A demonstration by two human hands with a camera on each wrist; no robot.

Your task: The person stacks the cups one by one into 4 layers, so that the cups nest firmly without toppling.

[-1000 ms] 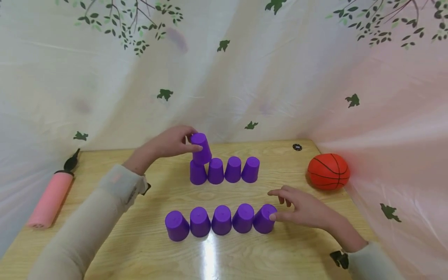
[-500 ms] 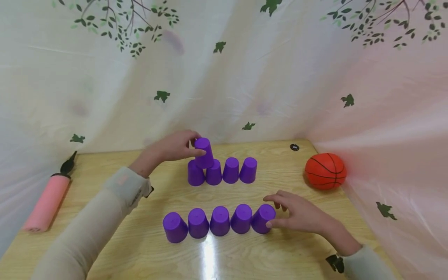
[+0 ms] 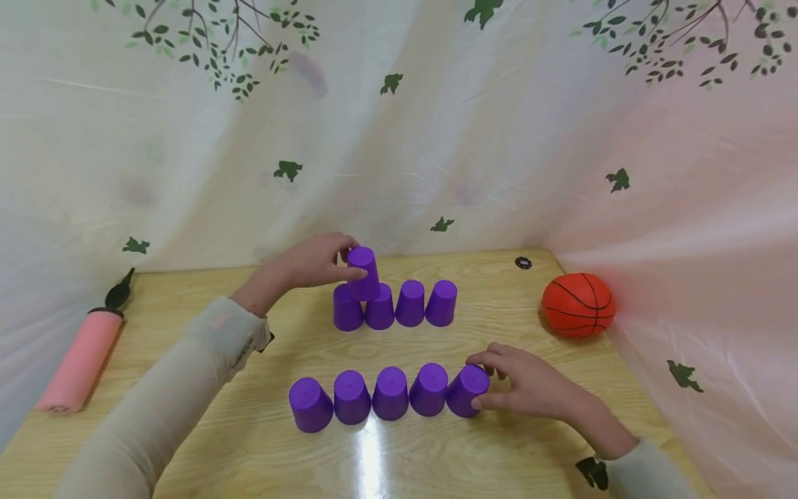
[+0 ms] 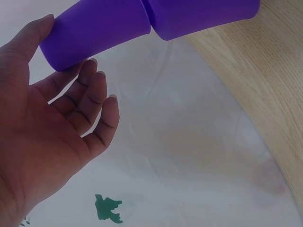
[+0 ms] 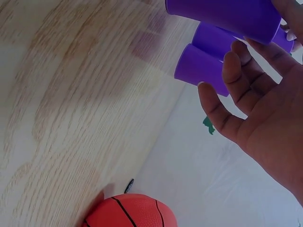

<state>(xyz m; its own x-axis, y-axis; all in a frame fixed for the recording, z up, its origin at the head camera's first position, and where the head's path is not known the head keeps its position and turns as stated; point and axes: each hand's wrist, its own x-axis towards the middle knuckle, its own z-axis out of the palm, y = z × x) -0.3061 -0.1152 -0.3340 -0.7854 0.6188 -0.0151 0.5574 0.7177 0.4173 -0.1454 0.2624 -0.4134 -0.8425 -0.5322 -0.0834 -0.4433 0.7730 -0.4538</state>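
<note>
My left hand pinches an upside-down purple cup between thumb and fingers. That cup sits across the two leftmost cups of the back row, over the gap between them. In the left wrist view, the held cup has its rim against a lower cup, and the other fingers curl loosely below. On the right, my right hand has thumb and index finger at either side of the front row's rightmost cup. The right wrist view shows the fingertips at that cup's base end.
Several more upside-down purple cups form the front row on the wooden table. A red basketball and a black chip lie at the right. At the left lies a pink hand pump. A pale curtain hangs behind.
My left hand has shifted the held cup right and down, from above the leftmost back cup to across two. My right thumb and index finger have closed in on the front row's end cup.
</note>
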